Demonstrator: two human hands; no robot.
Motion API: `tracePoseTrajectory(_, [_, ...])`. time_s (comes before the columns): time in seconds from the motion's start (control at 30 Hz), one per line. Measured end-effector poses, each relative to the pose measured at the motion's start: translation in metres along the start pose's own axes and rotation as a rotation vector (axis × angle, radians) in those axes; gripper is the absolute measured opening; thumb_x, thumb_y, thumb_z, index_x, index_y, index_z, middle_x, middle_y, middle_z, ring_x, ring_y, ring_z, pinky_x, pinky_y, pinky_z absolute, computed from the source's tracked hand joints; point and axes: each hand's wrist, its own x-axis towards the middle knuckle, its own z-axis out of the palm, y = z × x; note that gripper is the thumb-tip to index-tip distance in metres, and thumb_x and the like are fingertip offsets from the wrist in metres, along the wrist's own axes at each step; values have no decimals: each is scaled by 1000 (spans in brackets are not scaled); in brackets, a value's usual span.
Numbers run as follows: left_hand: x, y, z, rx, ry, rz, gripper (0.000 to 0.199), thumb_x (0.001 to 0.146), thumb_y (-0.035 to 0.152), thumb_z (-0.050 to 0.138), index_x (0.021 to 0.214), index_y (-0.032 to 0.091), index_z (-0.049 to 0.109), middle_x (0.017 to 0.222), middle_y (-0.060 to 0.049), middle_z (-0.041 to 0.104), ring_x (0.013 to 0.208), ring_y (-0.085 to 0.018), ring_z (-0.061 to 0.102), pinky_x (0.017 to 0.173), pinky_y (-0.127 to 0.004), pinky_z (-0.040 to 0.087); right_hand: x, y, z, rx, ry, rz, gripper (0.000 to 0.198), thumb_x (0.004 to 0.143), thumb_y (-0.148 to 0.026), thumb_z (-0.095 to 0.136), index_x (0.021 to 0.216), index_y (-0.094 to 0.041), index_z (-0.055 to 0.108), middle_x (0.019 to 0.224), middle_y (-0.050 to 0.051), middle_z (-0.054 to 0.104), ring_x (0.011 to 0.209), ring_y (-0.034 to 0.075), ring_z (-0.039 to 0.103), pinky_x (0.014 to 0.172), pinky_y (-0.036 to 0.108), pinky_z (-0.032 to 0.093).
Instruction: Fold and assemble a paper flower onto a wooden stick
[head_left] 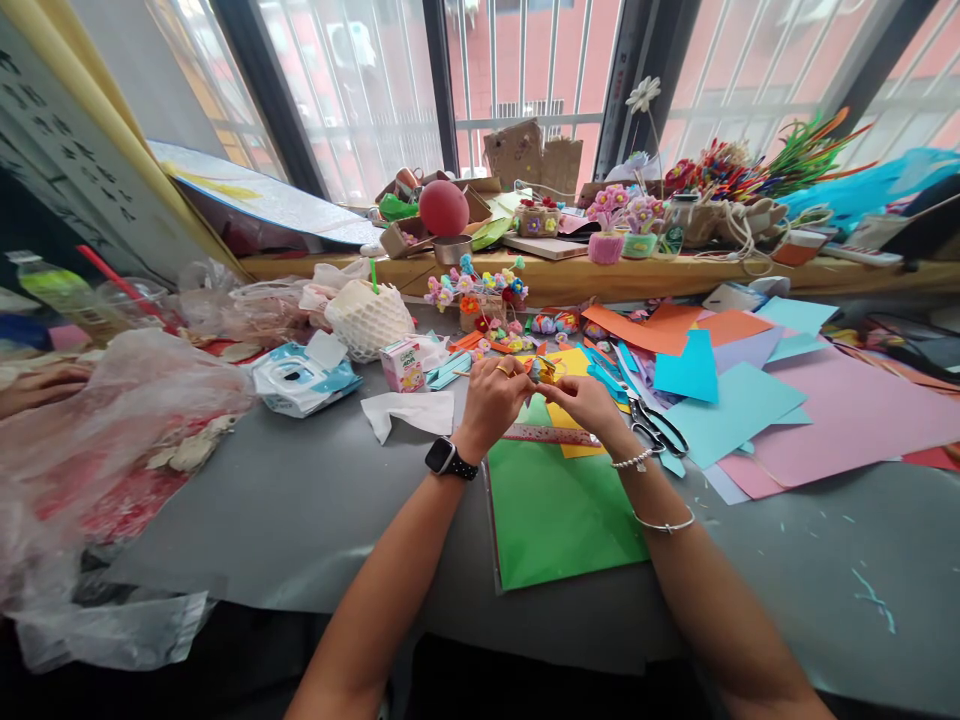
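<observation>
My left hand (495, 392), with a dark watch on its wrist, is closed with fingers pinched together. My right hand (586, 405) meets it fingertip to fingertip, also pinching. Between them is a small orange-and-yellow paper flower (546, 369), partly hidden by the fingers. Below the hands lie a clear ruler with red marks (551, 434), yellow paper (576, 449) and a green paper sheet (562, 515). Black-handled scissors (660, 428) rest right of my right wrist, beside blue paper strips (604, 372).
Blue paper sheets (739, 410) and a large pink sheet (862, 405) spread rightward. At left are a wipes pack (304, 378), a small pink box (403, 366), a white tissue (412, 412) and plastic bags (127, 400). Another person's hand (45, 388) shows far left. Crafted flowers (480, 290) stand behind.
</observation>
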Motion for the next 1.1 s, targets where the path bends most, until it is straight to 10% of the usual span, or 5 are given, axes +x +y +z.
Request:
tracePoseTrajectory(0.3, [4, -4, -7, -254, 76, -113, 15, 75, 34, 57, 80, 21, 63, 95, -5, 59, 96, -20, 48, 91, -39, 32, 1, 2, -6, -93, 92, -2, 49, 70, -61, 46, 49, -17, 48, 48, -2, 45, 46, 8, 36, 45, 24, 22])
tracePoseTrajectory(0.5, [10, -21, -11, -985, 426, -768, 38, 83, 46, 34, 95, 18, 57, 105, -8, 58, 97, -16, 53, 84, -32, 41, 2, 5, -23, 15, 76, 31, 42, 69, -55, 53, 52, -17, 50, 47, -4, 40, 46, 8, 33, 45, 24, 22])
tracePoseTrajectory(0.63, [12, -25, -9, -1462, 243, -1015, 41, 83, 46, 32, 102, 17, 54, 112, -9, 55, 97, -15, 55, 82, -30, 44, -1, 3, -29, 183, -37, -18, 44, 70, -57, 51, 57, -16, 57, 49, -3, 41, 46, 7, 32, 43, 24, 22])
tracePoseTrajectory(0.8, [11, -13, -11, -1765, -131, -903, 43, 81, 49, 39, 110, 19, 51, 106, -8, 57, 91, -15, 56, 82, -33, 45, -6, -7, -28, 221, -194, -118, 44, 72, -56, 48, 60, -16, 59, 51, -3, 44, 48, 7, 35, 45, 23, 25])
tracePoseTrajectory(1.1, [4, -9, -5, -1757, -374, -882, 36, 73, 24, 61, 108, 24, 54, 87, -4, 61, 78, -13, 59, 71, -29, 46, -3, -5, -22, 232, -166, -141, 44, 70, -57, 50, 56, -16, 53, 51, -3, 44, 50, 8, 37, 47, 23, 27])
